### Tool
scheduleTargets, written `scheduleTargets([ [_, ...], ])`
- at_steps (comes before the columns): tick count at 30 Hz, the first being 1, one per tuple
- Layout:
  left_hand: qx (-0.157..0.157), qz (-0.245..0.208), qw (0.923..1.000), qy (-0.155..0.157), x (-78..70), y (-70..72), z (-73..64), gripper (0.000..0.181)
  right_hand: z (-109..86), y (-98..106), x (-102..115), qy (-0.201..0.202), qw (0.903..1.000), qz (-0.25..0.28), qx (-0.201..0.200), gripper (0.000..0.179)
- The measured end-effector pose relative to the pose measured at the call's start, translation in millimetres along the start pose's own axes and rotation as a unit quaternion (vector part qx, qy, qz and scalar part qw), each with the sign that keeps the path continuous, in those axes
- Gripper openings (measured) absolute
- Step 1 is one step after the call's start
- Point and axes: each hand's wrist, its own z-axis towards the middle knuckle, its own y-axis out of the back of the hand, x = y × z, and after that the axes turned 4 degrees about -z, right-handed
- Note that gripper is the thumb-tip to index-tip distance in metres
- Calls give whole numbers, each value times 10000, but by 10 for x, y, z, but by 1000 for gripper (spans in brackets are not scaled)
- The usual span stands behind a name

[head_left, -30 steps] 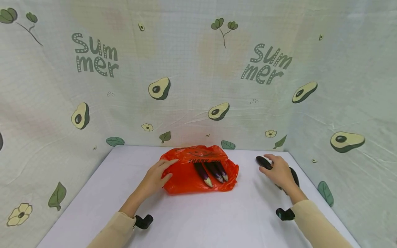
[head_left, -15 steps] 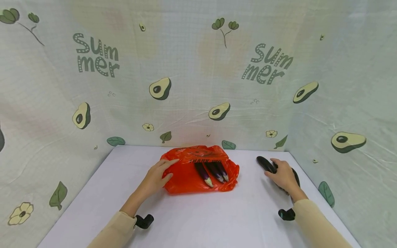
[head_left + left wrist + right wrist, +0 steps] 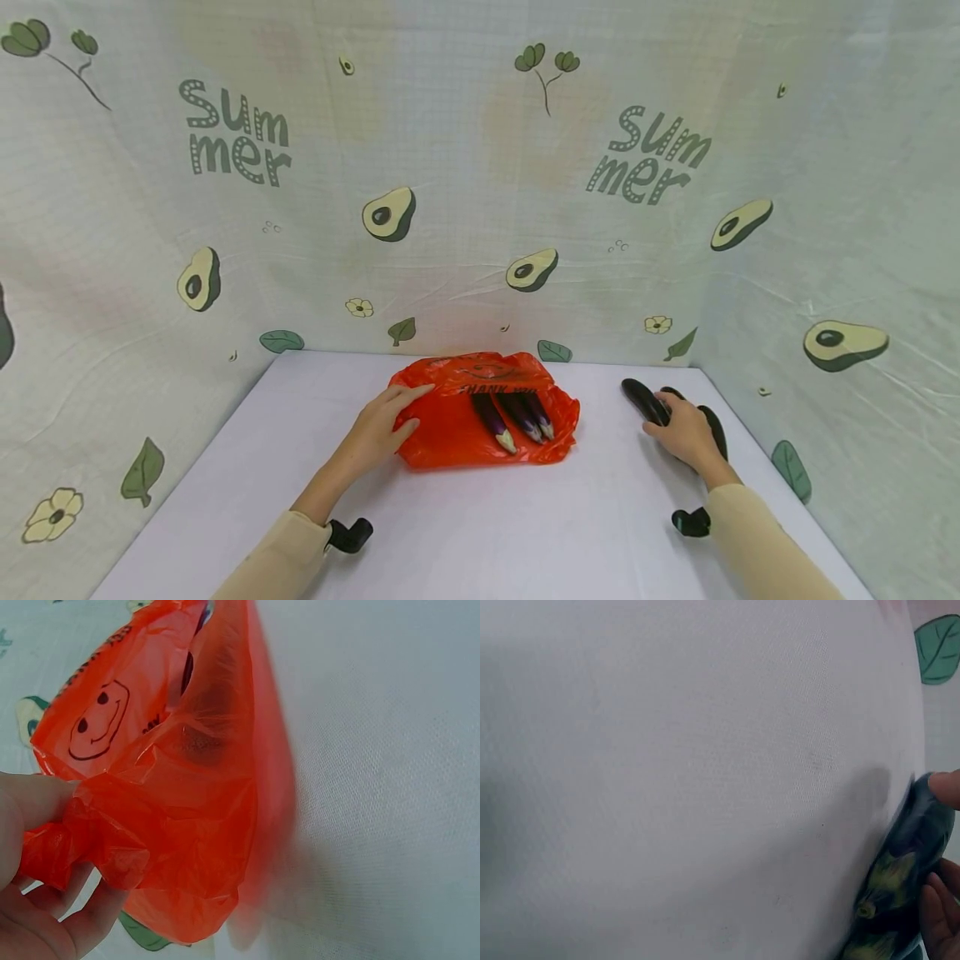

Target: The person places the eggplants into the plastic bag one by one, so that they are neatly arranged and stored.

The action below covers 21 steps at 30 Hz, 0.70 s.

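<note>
An orange-red plastic bag [image 3: 442, 433] lies at the back of the table with its mouth toward me. Inside it, the stem ends of three dark purple eggplants [image 3: 491, 422] show. My left hand [image 3: 375, 429] grips the bag's left side; in the left wrist view thumb and fingers hold the bunched plastic. At the right, more eggplants lie close together. My right hand [image 3: 684, 429] holds the leftmost eggplant [image 3: 641, 398], thumb on its near side and fingers on the other, as the right wrist view shows. The hand partly hides the eggplants beneath it.
Another eggplant [image 3: 716, 429] lies to the right of my right hand, near the table's right edge. A white table [image 3: 487, 533] spreads beneath everything. A printed cloth [image 3: 450, 167] walls in the back and both sides.
My right hand has moved right and slightly down, and its fingers have closed round an eggplant. The left hand stays at the bag.
</note>
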Motion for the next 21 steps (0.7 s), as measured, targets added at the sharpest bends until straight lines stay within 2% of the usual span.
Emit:
scheduleTargets([
  [14, -25, 48, 10000, 20, -6, -3, 4, 65, 17, -24, 16, 360, 9990, -279, -25, 68],
  [21, -29, 42, 10000, -43, -4, -5, 7, 65, 4, 16, -7, 335, 9987, -241, 312, 68],
])
